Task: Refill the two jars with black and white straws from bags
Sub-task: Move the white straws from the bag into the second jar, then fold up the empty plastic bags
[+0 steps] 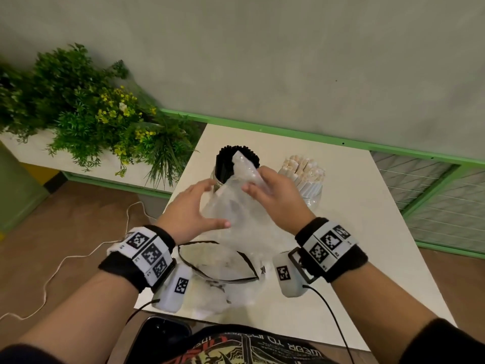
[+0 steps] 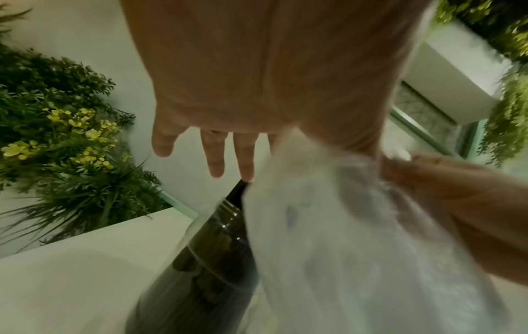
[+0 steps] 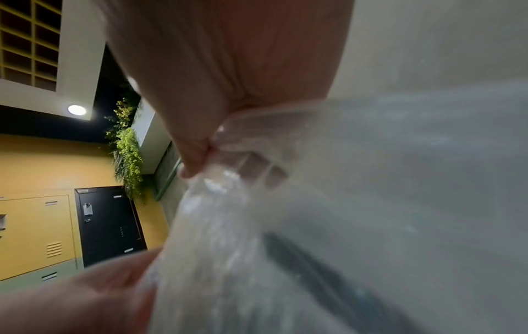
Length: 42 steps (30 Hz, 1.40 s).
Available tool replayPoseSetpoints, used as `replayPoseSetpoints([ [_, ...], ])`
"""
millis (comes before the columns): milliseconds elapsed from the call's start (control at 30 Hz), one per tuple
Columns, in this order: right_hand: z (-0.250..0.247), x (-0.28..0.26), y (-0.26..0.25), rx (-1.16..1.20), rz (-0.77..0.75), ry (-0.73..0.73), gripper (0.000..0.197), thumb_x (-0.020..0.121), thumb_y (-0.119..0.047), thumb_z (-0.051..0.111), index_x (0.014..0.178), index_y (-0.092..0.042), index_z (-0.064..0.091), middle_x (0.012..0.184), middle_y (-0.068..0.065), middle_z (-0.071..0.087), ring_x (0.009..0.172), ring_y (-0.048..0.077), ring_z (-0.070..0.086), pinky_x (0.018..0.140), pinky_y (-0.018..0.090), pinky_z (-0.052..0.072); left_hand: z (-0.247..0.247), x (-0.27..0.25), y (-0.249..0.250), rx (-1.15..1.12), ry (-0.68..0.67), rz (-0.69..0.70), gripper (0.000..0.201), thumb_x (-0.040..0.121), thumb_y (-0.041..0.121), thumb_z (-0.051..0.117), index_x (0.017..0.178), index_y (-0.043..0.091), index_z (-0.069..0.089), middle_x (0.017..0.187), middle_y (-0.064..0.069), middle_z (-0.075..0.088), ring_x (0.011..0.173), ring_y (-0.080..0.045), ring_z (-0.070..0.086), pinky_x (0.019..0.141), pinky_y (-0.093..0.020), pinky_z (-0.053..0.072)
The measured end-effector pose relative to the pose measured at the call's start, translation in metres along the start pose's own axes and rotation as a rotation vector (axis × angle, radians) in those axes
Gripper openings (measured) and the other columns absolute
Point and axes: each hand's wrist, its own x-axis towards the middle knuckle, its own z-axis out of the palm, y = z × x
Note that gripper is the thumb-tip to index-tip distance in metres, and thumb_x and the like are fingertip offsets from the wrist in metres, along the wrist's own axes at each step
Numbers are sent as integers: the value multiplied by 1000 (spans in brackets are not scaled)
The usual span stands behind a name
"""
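Observation:
Two glass jars stand at the back of the white table (image 1: 362, 232). The left jar (image 2: 200, 266) is packed with black straws (image 1: 228, 158); the right jar (image 1: 313, 197) holds white straws (image 1: 301, 169). My right hand (image 1: 273, 195) pinches the top of a clear, limp plastic bag (image 1: 236, 211) and holds it up in front of the black straws. In the right wrist view the bag (image 3: 228, 226) hangs from thumb and fingers. My left hand (image 1: 191, 208) is beside the bag with fingers spread, thumb near its side. The left wrist view shows those fingers (image 2: 217, 158) straight, holding nothing.
Another crumpled clear bag with a dark-edged mouth (image 1: 217, 264) lies on the table's near part below my wrists. A planter of green and yellow foliage (image 1: 86, 116) stands left of the table. A white cable (image 1: 60, 266) runs across the floor. A phone (image 1: 160, 337) sits at my lap.

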Motion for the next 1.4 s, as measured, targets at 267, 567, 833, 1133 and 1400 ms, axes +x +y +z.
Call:
replayPoseSetpoints([
  [267, -22, 13, -4, -31, 3, 305, 18, 90, -44, 60, 93, -29, 70, 119, -9, 40, 114, 15, 39, 99, 34, 37, 0, 6, 10, -33, 182, 199, 5, 92, 24, 60, 87, 24, 58, 76, 17, 57, 73, 2, 52, 60, -11, 32],
  [567, -38, 32, -13, 60, -57, 235, 8, 84, -30, 72, 83, -22, 71, 105, -13, 66, 102, -7, 58, 89, 9, 39, -5, 12, 25, -59, 282, 198, 10, 88, 28, 64, 94, 19, 65, 81, 8, 63, 74, -7, 56, 61, -9, 34],
  [833, -68, 39, -22, 343, -137, 281, 21, 94, -24, 59, 78, -16, 71, 85, 0, 65, 81, 8, 57, 75, 18, 41, -50, 18, 21, -299, 402, 59, 12, 84, 25, 70, 73, 20, 67, 68, 6, 68, 66, -2, 57, 65, -27, 44],
  [1133, -110, 51, -11, 390, -97, 579, 16, 97, -11, 54, 94, -19, 68, 84, -5, 67, 72, 5, 59, 70, 18, 47, -112, 28, 20, -436, 550, 52, 19, 90, 28, 62, 77, 16, 71, 85, -9, 72, 84, -26, 68, 81, -35, 57],
  [1400, -94, 37, 13, 670, 72, 175, 51, 91, -26, 60, 137, -38, 40, 132, -9, 56, 116, 9, 54, 98, 34, 44, -111, 36, 32, -488, 421, 81, 23, 99, 17, 47, 99, 6, 67, 89, -15, 68, 74, -22, 63, 61, -19, 57],
])
